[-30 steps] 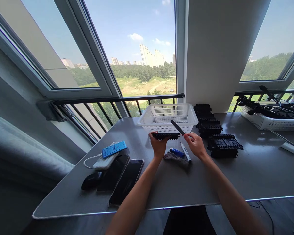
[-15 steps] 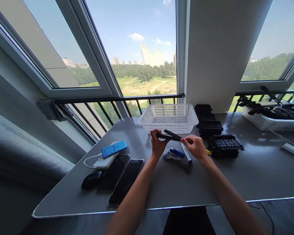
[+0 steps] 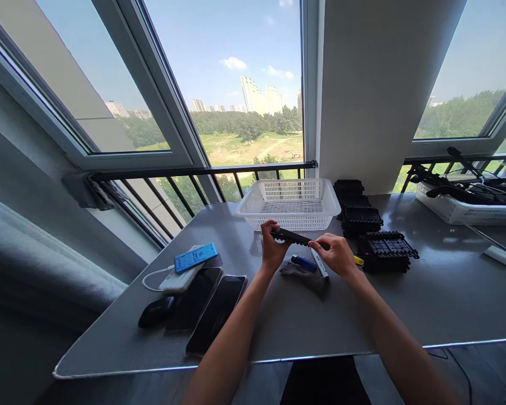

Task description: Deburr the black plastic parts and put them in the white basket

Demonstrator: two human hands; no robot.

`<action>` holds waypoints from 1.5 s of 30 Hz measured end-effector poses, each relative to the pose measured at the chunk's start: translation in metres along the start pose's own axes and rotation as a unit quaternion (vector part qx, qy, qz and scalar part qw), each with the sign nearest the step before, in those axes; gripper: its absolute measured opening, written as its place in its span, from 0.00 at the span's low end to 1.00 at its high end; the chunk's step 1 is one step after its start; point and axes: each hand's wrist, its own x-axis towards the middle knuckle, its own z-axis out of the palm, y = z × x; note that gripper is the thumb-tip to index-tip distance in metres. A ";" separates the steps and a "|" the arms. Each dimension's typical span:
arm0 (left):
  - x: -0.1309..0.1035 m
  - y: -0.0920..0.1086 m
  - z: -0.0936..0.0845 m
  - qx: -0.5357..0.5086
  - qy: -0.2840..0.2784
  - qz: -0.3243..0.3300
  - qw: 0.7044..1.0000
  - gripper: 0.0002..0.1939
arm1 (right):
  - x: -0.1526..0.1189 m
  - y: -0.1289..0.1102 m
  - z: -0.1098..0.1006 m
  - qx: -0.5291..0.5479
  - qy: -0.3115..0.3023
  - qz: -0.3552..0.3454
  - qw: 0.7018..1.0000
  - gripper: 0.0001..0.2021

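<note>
Both my hands hold a narrow black toothed strip [image 3: 293,237] above the table, just in front of the white basket. My left hand [image 3: 273,247] is closed on its left end, and my right hand [image 3: 334,252] pinches the right end. Small teeth show along the strip's lower edge; its exact kind is not clear. Below the hands lie a grey cloth [image 3: 306,278], a blue lighter [image 3: 303,262] and a white marker pen [image 3: 320,264]. A yellow-ended object [image 3: 358,260] shows beside my right hand, mostly hidden.
Behind my hands stands a white plastic basket [image 3: 289,216]. Black ridged parts [image 3: 385,251] are stacked to the right. Left are a blue-screened phone [image 3: 195,257], two dark phones [image 3: 217,315] and a black mouse [image 3: 156,311]. A second basket [image 3: 455,211] holds cables at far right.
A black piece that stuck up at an angle from the strip now lies flat along it. Both hands keep their hold with little movement.
</note>
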 end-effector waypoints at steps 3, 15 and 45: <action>0.005 -0.001 -0.001 -0.024 -0.029 -0.010 0.999 0.34 | 0.000 -0.002 0.000 -0.005 -0.008 -0.005 1.000 0.19; 0.010 -0.001 -0.009 -0.049 -0.079 -0.016 0.996 0.37 | -0.002 -0.010 0.002 -0.007 -0.018 -0.009 1.000 0.19; 0.011 -0.006 -0.011 -0.021 -0.118 0.013 0.993 0.40 | -0.002 -0.006 -0.001 -0.040 -0.020 0.003 0.999 0.19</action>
